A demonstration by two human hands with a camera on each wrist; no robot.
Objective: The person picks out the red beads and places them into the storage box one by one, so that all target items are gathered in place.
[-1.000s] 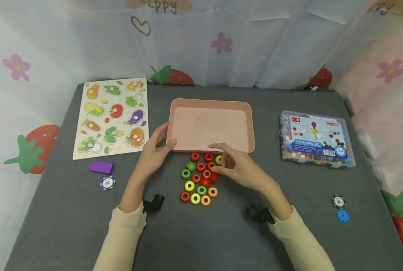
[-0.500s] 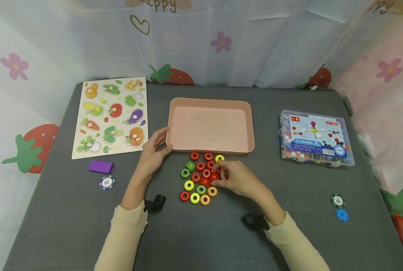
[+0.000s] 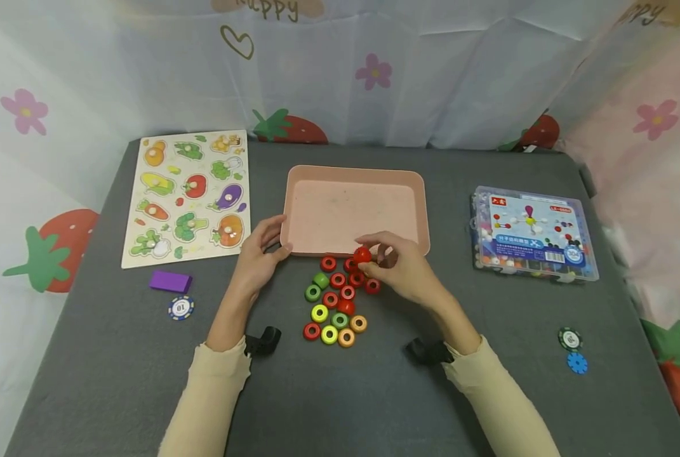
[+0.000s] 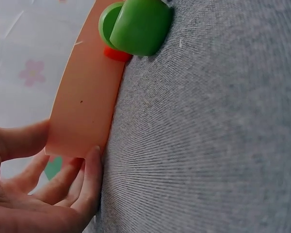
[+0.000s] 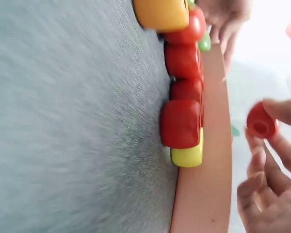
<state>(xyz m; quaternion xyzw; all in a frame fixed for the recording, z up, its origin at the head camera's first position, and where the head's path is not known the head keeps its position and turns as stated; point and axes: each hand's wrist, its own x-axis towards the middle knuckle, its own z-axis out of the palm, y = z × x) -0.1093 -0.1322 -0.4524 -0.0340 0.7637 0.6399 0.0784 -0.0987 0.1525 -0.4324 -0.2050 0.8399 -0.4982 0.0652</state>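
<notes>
My right hand [image 3: 404, 270] pinches a red bead [image 3: 362, 254] between thumb and fingertips, over the front edge of the pink tray [image 3: 359, 172]. In the right wrist view the hole of this red bead [image 5: 260, 127] shows, and it is clear of the others. My left hand [image 3: 258, 255] grips the tray's front left corner; in the left wrist view its thumb lies at the tray wall's [image 4: 82, 104] upper edge, with fingers round the side. Just in front of the tray lies a cluster of red, green, yellow and orange beads [image 3: 340, 320]. Partly behind the right fingers, some beads are hidden.
Left of the tray lies a vegetable puzzle board [image 3: 188, 197], with a purple block [image 3: 171, 281] and a poker chip [image 3: 181, 308] before it. At right are a clear plastic case [image 3: 534, 235], a dark chip [image 3: 570, 339] and a blue disc [image 3: 577, 363].
My right hand has gone down to the beads, pinched a red one and lifted it toward the tray. The left hand has stayed at the tray corner, its thumb shifting slightly.
</notes>
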